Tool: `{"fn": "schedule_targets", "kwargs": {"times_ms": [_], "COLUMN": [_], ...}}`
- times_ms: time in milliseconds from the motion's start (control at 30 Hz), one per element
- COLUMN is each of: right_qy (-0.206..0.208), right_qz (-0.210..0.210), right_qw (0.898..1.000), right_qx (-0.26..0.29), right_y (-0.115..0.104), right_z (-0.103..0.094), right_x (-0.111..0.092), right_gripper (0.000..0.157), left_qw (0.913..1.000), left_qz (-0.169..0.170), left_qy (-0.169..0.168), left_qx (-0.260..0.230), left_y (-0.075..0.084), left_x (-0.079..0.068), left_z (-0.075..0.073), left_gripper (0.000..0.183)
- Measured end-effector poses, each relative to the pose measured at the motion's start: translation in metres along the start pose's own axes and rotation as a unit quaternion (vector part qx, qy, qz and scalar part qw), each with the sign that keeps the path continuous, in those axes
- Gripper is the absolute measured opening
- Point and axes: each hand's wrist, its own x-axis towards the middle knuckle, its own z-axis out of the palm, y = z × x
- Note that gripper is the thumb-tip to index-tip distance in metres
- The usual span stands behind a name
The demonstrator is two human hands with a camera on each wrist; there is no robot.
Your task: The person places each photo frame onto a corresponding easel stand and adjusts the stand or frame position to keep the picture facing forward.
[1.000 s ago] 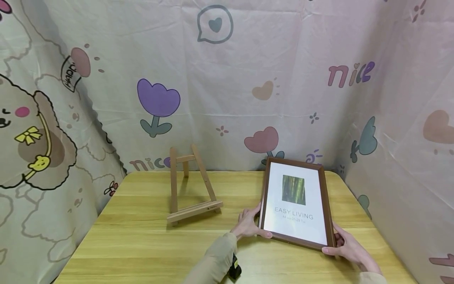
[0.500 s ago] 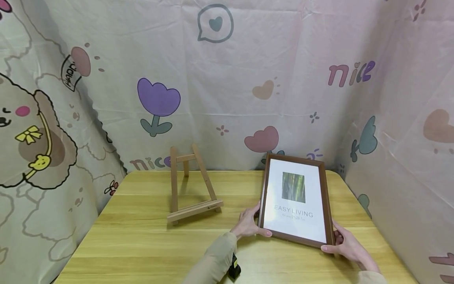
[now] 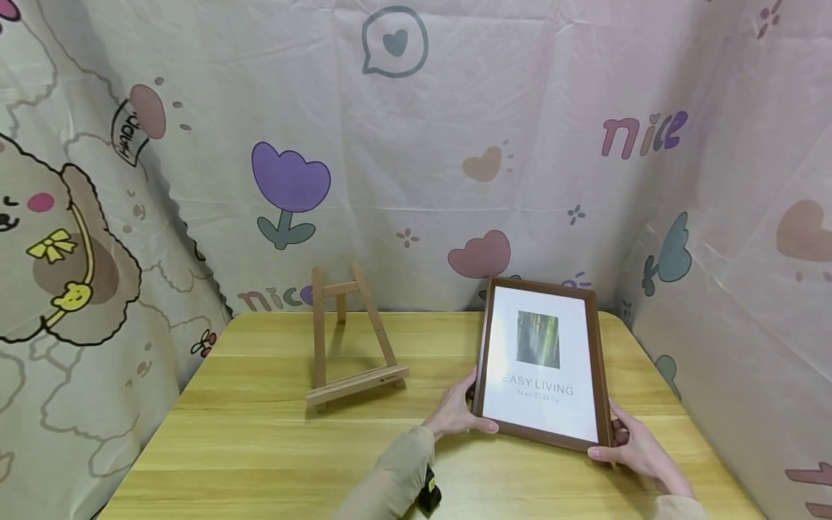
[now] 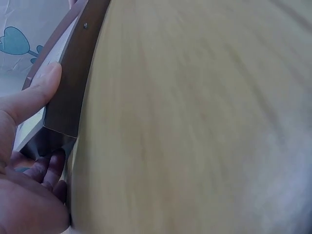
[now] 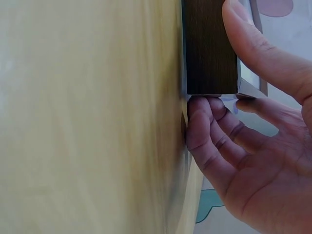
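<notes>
The brown picture frame (image 3: 539,361), lettered EASY LIVING, is at the right side of the desk (image 3: 260,462). The left hand (image 3: 455,412) grips its near left corner, the right hand (image 3: 640,448) its near right corner (both thumbs touch the near edge). A wooden easel (image 3: 357,386) stands to the left, well apart.

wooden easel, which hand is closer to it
Left. The left hand is to the right of the wooden easel, at the picture frame's lower left corner; the right hand is farther right, at its lower right corner.
</notes>
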Motion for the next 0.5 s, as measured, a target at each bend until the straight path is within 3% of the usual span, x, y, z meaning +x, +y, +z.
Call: {"fn": "schedule_targets", "kwargs": {"times_ms": [500], "right_qy": [0.006], "right_qz": [0.006], "right_qw": [1.000], "right_qx": [0.005], "right_y": [-0.0035], "right_z": [-0.0001], "right_x": [-0.0001], "right_gripper": [0.123], "left_qw": [0.9994], "left_qz": [0.014], "left_qy": [0.001], "left_qx": [-0.032], "left_y": [0.0019], "left_x": [-0.0027], "left_z": [0.0003], "left_gripper": [0.118]}}
